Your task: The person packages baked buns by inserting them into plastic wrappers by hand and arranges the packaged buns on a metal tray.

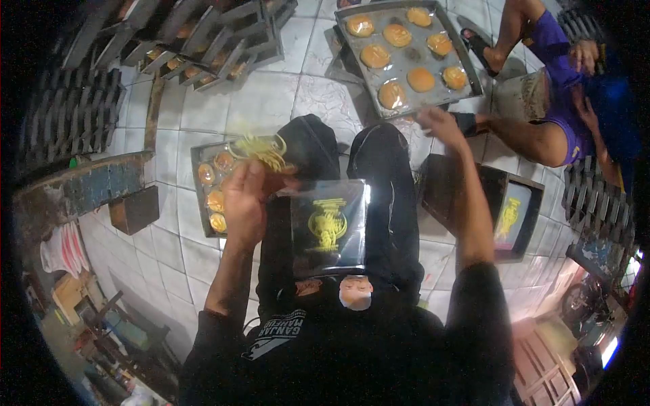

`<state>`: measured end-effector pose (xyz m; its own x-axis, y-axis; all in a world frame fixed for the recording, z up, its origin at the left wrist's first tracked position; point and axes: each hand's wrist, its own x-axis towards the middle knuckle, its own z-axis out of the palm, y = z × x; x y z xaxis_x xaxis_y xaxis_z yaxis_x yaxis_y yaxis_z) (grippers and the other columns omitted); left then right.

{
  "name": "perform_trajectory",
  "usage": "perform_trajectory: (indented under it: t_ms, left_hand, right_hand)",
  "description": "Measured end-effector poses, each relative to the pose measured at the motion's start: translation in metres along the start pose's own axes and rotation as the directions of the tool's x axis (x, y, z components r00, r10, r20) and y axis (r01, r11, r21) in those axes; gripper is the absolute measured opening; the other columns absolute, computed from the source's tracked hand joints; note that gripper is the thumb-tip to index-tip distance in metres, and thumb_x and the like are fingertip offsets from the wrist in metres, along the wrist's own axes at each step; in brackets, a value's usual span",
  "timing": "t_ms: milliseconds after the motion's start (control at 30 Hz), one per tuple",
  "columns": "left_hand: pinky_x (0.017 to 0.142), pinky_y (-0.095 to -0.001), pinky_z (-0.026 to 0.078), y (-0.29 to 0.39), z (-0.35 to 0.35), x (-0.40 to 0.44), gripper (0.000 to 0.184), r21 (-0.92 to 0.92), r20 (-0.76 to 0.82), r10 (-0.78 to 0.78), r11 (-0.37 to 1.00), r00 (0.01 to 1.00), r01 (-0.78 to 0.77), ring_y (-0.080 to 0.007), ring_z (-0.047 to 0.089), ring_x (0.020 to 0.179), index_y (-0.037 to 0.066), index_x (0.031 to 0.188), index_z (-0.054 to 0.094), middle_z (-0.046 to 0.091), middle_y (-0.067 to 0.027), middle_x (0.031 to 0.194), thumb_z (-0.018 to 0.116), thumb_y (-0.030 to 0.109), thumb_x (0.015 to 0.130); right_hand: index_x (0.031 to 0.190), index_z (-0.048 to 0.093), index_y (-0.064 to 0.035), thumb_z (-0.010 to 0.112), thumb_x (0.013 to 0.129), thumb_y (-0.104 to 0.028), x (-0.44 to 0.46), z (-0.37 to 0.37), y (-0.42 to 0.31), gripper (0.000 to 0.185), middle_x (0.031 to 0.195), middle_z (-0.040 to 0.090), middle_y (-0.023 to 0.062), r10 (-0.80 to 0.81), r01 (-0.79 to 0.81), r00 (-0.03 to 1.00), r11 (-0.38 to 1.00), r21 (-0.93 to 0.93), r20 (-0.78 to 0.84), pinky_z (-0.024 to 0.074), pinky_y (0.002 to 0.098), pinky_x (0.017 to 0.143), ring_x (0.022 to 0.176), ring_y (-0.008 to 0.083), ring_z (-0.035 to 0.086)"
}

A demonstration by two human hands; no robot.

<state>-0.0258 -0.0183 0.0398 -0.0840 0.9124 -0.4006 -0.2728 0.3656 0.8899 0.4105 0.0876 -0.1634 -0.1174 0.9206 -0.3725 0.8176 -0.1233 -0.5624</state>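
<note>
My left hand (245,199) is closed on a clear plastic bag with yellow print (261,150), which is smeared by motion. What the bag holds, if anything, I cannot make out. Below it, a smaller tray (199,220) carries several buns in clear wrap, partly hidden by my forearm. Across my lap lie flat clear plastic bags (328,227) with yellow print. My right hand (440,128) is over the near edge of a large metal tray (467,101); its fingers are blurred. Round golden buns (421,79) sit spaced apart on that tray.
Another person (552,122) in purple shorts sits at the right, one foot beside the large tray. A dark box (518,223) at the right holds more yellow-printed bags. Stacked trays (203,54) with buns stand at the upper left. A low wooden bench (88,186) is at the left.
</note>
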Motion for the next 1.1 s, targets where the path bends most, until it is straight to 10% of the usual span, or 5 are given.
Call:
perform_trajectory:
  t_ms: [33, 167, 467, 700, 1100]
  left_hand:
    - [0.071, -0.028, 0.054, -0.004, 0.007, 0.011, 0.021, -0.005, -0.052, -0.043, 0.999, 0.998, 0.043, -0.0146, 0.068, 0.076, -0.001, 0.096, 0.065, 0.073, -0.0135, 0.093, 0.056, 0.017, 0.103]
    - [0.067, -0.0325, 0.052, -0.013, 0.035, 0.037, 0.027, 0.292, -0.148, -0.016, 0.955, 0.989, 0.059, -0.017, 0.061, 0.069, 0.001, 0.105, 0.06, 0.065, -0.008, 0.086, 0.056, 0.027, 0.105]
    - [0.063, -0.032, 0.057, -0.027, 0.036, 0.047, 0.028, 0.194, -0.174, 0.134, 0.976, 0.976, -0.099, -0.0194, 0.068, 0.067, -0.005, 0.101, 0.065, 0.072, -0.0146, 0.082, 0.057, 0.022, 0.104]
    - [0.061, -0.0271, 0.054, -0.02, 0.051, 0.051, 0.027, 0.167, -0.183, 0.122, 0.982, 0.975, -0.092, -0.0171, 0.068, 0.069, -0.001, 0.108, 0.062, 0.072, -0.0137, 0.088, 0.057, 0.026, 0.104]
    - [0.091, -0.0457, 0.056, -0.007, 0.028, 0.036, 0.023, -0.268, 0.084, -0.004, 0.963, 0.996, 0.027, -0.0329, 0.068, 0.112, 0.004, 0.113, 0.055, 0.067, -0.0235, 0.124, 0.05, 0.025, 0.105]
  right_hand:
    - [0.115, 0.069, -0.0004, 0.067, 0.098, -0.029, 0.027, 0.005, 0.013, 0.033, 0.108, 0.071, 0.0087, 0.086, -0.174, 0.983, 0.727, 0.664, 0.163, 0.055, 0.0319, 0.079, 0.095, 0.0197, 0.068]
    - [0.108, 0.072, -0.0007, 0.065, 0.1, -0.026, 0.126, 0.033, 0.081, 0.028, 0.094, 0.071, 0.0051, 0.293, -0.198, 0.956, 0.657, 0.727, -0.004, 0.0484, 0.0282, 0.068, 0.076, 0.0126, 0.059]
    - [0.114, 0.068, 0.004, 0.063, 0.095, -0.05, 0.227, 0.058, 0.153, 0.058, 0.105, 0.072, 0.0234, 0.208, -0.3, 0.815, 0.95, -0.087, -0.541, 0.0505, 0.0446, 0.09, 0.098, 0.038, 0.068]
    - [0.119, 0.069, -0.004, 0.076, 0.086, -0.045, 0.157, 0.065, 0.069, 0.053, 0.113, 0.071, 0.0229, 0.107, -0.042, 0.93, 0.981, 0.189, -0.352, 0.0542, 0.0449, 0.088, 0.103, 0.0339, 0.07]
    - [0.143, 0.048, -0.004, 0.069, 0.094, -0.012, -0.094, -0.063, -0.193, 0.054, 0.13, 0.063, 0.0113, -0.124, 0.087, 0.987, -0.142, 0.986, -0.105, 0.0553, 0.0418, 0.094, 0.109, 0.025, 0.068]
